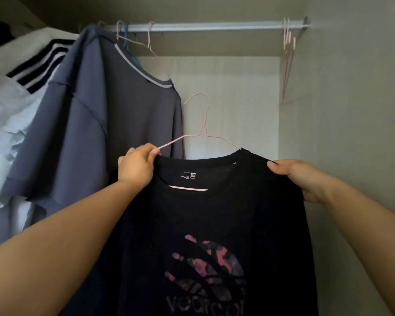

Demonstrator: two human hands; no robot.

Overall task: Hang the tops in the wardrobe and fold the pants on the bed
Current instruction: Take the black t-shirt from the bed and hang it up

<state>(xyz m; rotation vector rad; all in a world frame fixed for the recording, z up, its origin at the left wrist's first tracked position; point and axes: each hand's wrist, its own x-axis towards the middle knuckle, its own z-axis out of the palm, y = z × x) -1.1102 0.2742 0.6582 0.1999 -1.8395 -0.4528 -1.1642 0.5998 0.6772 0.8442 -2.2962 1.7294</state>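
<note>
A black T-shirt (pixel 214 213) with a pink printed logo hangs in front of me on a pink wire hanger (pixel 203 131), whose hook stands free below the wardrobe rail (pixel 214 26). My left hand (pixel 137 166) pinches the shirt's left shoulder together with the hanger's left arm. My right hand (pixel 303 179) grips the right shoulder of the shirt. The hanger's right arm goes inside the collar; its bottom bar shows through the neck opening.
A grey-blue top (pixel 105 124) hangs at the left of the rail, with white and striped garments (pixel 21 92) further left. Several bare pink hangers (pixel 287 60) hang at the rail's right end. The wardrobe side wall (pixel 351 110) stands to the right.
</note>
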